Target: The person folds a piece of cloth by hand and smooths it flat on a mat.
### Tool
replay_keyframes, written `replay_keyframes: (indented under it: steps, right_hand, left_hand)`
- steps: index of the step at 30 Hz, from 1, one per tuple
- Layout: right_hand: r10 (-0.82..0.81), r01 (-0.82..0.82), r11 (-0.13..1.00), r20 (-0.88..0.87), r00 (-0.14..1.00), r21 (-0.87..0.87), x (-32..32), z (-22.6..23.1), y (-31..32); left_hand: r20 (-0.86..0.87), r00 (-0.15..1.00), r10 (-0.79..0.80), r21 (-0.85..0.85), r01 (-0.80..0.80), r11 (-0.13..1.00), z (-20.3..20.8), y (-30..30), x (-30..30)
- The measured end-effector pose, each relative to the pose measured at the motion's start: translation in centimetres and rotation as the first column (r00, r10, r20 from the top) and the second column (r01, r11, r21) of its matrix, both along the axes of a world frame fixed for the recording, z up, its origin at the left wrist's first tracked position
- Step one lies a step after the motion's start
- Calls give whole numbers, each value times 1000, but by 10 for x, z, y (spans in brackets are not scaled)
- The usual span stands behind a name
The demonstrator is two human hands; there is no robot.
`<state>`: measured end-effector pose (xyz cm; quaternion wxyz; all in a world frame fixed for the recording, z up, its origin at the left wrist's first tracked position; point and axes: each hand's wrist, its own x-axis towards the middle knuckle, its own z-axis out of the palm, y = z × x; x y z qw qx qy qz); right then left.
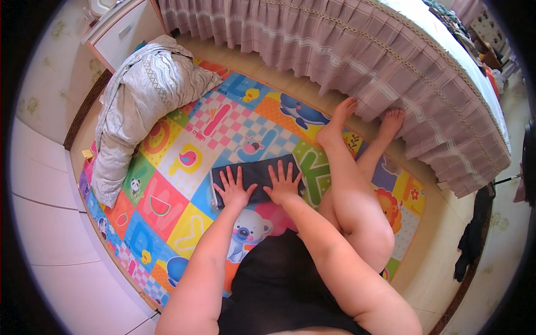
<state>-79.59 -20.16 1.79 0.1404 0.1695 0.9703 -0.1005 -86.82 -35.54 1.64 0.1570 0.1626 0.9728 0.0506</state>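
A dark folded cloth [258, 174] with pale edging at its sides lies flat on the colourful play mat [184, 184] in front of me. My left hand [234, 190] rests palm down on its left half, fingers spread. On the right half, my right hand [283, 181] is pressed down the same way, its fingers apart. The two thumbs point toward each other across a narrow strip of the cloth. What kind of garment or cloth it is, I cannot make out.
A heap of grey patterned bedding [142, 100] covers the mat's far left. Beyond the mat hangs a pleated bed skirt [312, 39], beside a white cabinet [124, 36]. My bare legs [354, 184] stretch over the mat's right side. Black cloth [473, 234] lies by the right wall.
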Motion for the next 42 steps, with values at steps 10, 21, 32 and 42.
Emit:
replay_keyframes:
  steps: [10,21,32,42]
  right_hand:
    - [-7,10,999,77,997,-42,0,7,-4]
    - [65,-50,994,160,985,-97,64,16,-27]
    - [218,-175,970,295,930,-167,102,20,-39]
    - [189,-151,976,266,945,-156,96,20,-38]
  left_hand:
    - [56,998,0,-69,3,998,7,2,0]
    - [33,999,-27,-53,29,998,2,-43,85]
    - [55,997,61,-29,-59,998,1,-74,161]
    - [8,996,91,-55,-90,994,-3,-61,148]
